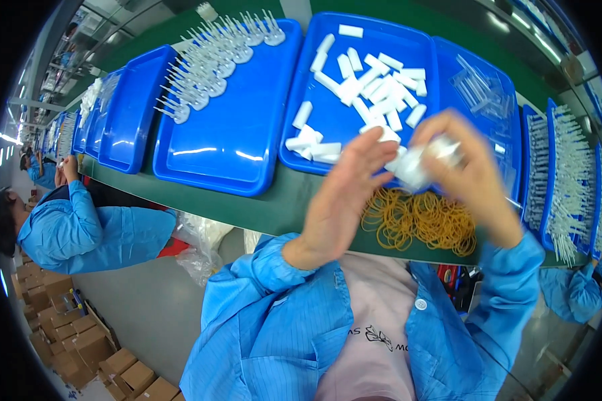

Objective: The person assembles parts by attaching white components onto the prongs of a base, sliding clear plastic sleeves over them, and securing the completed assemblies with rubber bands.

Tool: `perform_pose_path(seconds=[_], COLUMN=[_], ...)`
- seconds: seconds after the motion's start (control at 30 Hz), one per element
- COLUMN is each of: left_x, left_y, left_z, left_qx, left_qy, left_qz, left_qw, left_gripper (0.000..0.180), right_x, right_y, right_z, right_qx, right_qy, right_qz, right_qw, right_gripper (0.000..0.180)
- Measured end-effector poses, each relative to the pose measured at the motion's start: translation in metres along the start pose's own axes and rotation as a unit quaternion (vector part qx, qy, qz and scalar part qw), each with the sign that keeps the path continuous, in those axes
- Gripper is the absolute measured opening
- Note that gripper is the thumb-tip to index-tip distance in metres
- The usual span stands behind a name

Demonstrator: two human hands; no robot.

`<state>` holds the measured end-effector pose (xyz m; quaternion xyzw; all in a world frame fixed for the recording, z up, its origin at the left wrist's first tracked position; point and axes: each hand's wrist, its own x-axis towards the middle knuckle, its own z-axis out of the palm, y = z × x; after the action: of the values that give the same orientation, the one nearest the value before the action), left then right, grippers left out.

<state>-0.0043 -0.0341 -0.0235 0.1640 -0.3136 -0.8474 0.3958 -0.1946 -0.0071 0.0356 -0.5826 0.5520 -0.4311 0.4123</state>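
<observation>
My left hand is raised over the near edge of a blue tray, its fingers stretched out and its palm turned toward the right hand. My right hand, smeared by motion, is closed round a whitish, translucent bundle whose kind I cannot make out. This bundle is close to my left fingertips; whether they touch it I cannot tell. Just beyond both hands, short white blocks lie scattered in a second blue tray. Below the right hand is a pile of yellow-brown rubber bands on the green table.
Clear plastic pieces with upright stems stand in the left tray. Clear tubes fill part of the right tray. Racks of white stemmed parts stand far right. A co-worker in blue sits left; cartons are on the floor.
</observation>
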Motion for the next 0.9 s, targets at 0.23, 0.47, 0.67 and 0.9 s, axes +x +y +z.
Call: perform_pose_path(seconds=[0.23,0.47,0.67,0.9], left_x=[0.013,0.051,0.075,0.063], left_y=[0.113,0.168,0.180,0.188], left_z=[-0.089,-0.131,-0.132,-0.124], left_qx=[0.512,0.864,0.900,0.891], left_qy=[0.163,0.119,0.116,0.143], left_qz=[0.150,0.202,0.169,0.232], left_qw=[0.830,0.446,0.385,0.362], left_gripper=[0.018,0.014,0.034,0.012], right_x=[0.135,0.222,0.221,0.209], right_y=[0.062,0.131,0.146,0.076], right_z=[-0.178,-0.215,-0.205,-0.085], right_qx=[-0.154,-0.550,-0.593,-0.321], right_qy=[0.078,0.236,0.342,-0.097], right_qz=[0.017,0.166,-0.008,-0.038], right_qw=[0.985,0.784,0.729,0.942], right_gripper=[0.048,0.048,0.052,0.020])
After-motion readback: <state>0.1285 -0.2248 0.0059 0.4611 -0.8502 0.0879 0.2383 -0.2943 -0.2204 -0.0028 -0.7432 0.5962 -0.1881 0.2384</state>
